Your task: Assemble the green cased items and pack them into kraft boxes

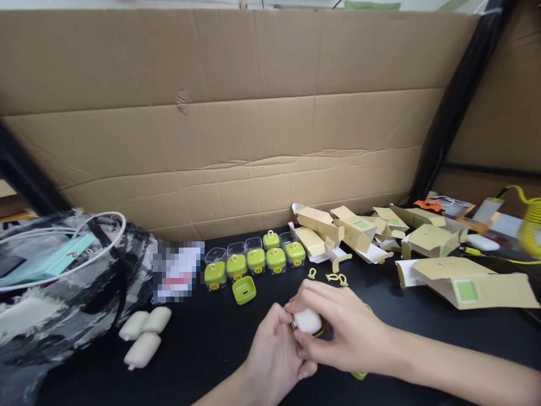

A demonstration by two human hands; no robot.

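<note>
Between my two hands is a white rounded block [307,321] with a small nub at one end. A yellow-green rim [319,330] shows beneath it, mostly hidden by fingers. My left hand [276,349] supports it from the left, thumb and fingertips closed at its edge. From the right, my right hand [340,321] grips the block between thumb and fingers. Part of another green piece [359,375] peeks out below my right wrist. Beyond my hands lie an open green lid [244,290] and several small yellow-green loops [332,277].
Several clear boxes with green lids [256,260] stand in rows at the back. Unfolded cardboard cartons [359,231] spread to the right. Three pale blocks [142,349] lie at left, near a grey-and-black fabric bundle [84,282]. A cardboard wall [236,135] closes off the back.
</note>
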